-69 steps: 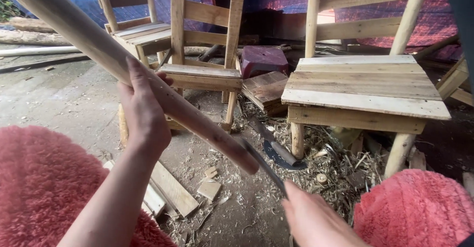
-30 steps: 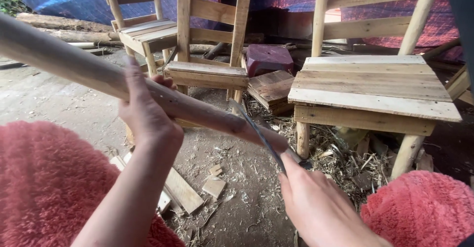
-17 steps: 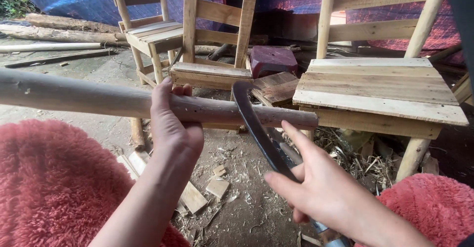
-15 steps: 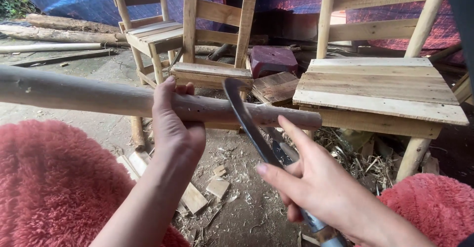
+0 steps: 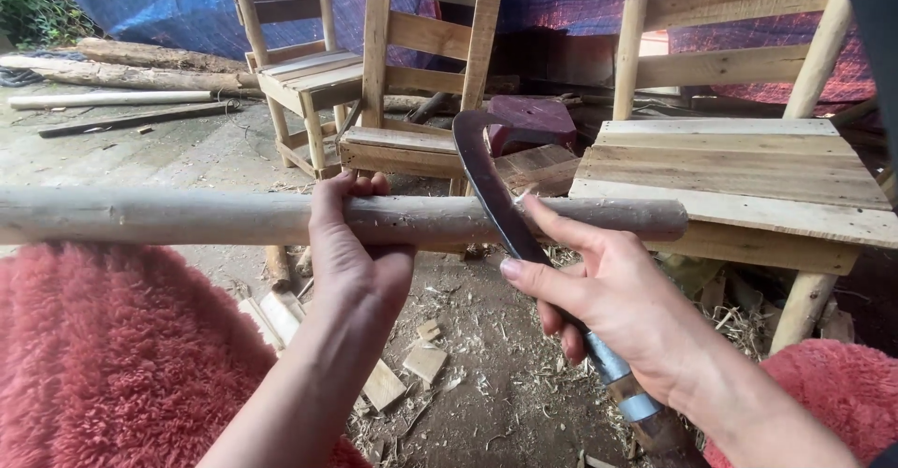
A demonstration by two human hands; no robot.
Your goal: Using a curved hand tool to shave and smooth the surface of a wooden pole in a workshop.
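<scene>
Head camera: the left hand (image 5: pixel 354 253) grips a long wooden pole (image 5: pixel 187 217) held flat. The right hand (image 5: pixel 617 304) holds a curved knife (image 5: pixel 486 183), its blade resting against the pole.

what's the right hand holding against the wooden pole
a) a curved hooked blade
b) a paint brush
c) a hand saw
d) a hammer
a: the right hand grips the handle of a curved blade with a hooked tip, its edge laid across the wooden pole, which the left hand grips from below.
</scene>
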